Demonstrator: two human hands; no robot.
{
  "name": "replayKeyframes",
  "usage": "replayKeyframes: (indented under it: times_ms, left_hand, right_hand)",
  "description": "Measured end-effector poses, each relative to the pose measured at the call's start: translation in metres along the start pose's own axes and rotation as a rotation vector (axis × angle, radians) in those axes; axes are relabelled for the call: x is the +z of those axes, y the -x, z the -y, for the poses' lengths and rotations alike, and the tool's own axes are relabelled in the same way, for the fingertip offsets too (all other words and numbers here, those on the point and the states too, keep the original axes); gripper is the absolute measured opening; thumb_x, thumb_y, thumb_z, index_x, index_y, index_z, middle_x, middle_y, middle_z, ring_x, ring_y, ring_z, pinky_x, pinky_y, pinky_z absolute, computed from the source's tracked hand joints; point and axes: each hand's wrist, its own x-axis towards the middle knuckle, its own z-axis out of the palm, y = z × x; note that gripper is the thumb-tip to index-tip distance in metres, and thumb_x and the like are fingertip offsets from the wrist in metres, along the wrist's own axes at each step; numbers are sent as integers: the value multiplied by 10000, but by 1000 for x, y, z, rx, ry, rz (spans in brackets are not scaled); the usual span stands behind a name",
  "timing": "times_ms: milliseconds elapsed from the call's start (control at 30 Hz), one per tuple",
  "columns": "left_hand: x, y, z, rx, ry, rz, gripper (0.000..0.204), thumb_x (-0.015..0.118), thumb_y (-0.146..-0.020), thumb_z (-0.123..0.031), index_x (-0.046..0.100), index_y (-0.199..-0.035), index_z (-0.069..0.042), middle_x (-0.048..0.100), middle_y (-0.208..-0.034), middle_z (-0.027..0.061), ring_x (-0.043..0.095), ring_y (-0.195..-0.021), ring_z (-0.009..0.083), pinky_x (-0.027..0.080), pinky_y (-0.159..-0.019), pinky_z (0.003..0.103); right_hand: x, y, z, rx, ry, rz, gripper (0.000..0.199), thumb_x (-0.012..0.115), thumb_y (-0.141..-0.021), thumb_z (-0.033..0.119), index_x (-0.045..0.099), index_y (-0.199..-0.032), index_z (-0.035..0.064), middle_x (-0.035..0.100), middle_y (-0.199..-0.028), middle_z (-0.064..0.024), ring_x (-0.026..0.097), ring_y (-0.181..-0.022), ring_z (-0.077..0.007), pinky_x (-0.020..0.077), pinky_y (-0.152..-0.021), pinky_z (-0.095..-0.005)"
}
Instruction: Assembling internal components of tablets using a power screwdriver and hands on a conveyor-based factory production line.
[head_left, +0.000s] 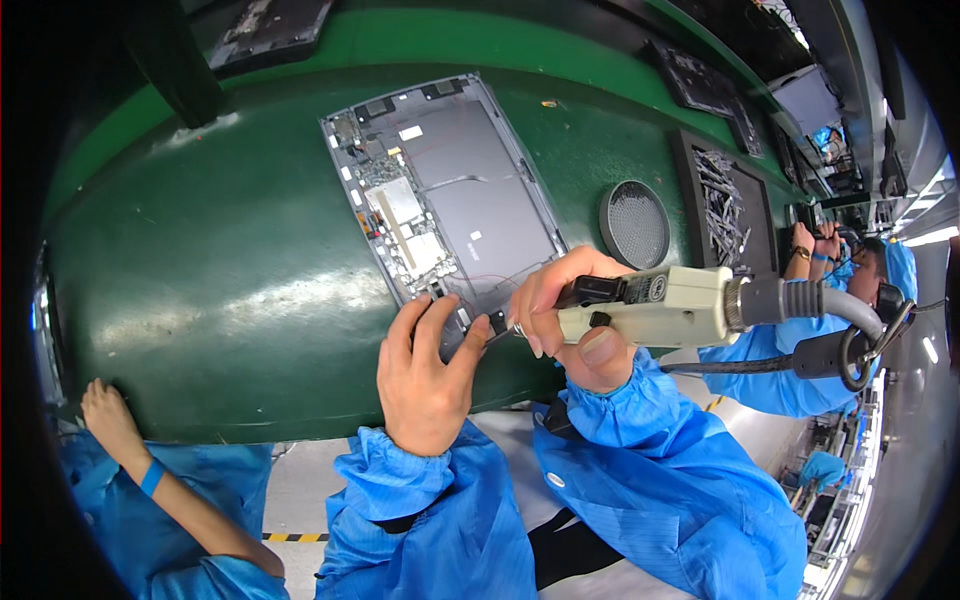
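An opened tablet-like device lies on the green bench, its flat grey inner panel and a circuit board along its left side exposed. My left hand rests at its near edge, thumb and fingers apart, the fingertips touching the lower corner beside a small black part. In my right hand is a cream-coloured electric screwdriver, held nearly level with its tip pointing left at that same corner. The exact spot under the tip is partly hidden by my fingers.
A round dish with a textured inside stands right of the device, near a black tray of small grey strips. A thick grey cable trails from the screwdriver. Co-workers' hands show at left and far right.
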Motion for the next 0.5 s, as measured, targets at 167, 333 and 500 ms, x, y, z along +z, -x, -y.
replayKeyframes:
  times_ms: [167,333,500]
  left_hand:
    - [-12,-3,-10,-2,14,58,439,771,-596,-113,666,-1023,-124,490,-1219,146,487,-1082,373,461,-869,441]
    - [-21,-10,-3,-48,-45,211,716,792,-616,-189,500,-1264,-105,403,-1321,202,430,-1194,406,423,-884,447]
    - [-20,-14,-5,-1,-107,238,792,788,-624,-105,407,-1315,-29,372,-1333,250,403,-1205,441,375,-985,457]
  right_hand:
    - [-9,6,-16,-65,-196,-49,514,702,-785,400,549,-971,-55,569,-697,-31,535,-615,-81,460,-643,-252]
    - [-34,-2,-10,-229,-224,-108,751,447,-862,596,450,-1170,-89,439,-534,1,434,-487,-117,417,-592,-304]
    - [-93,-17,7,-334,-156,-415,582,413,-916,487,499,-1095,-61,422,-546,1,432,-509,-122,415,-606,-311]
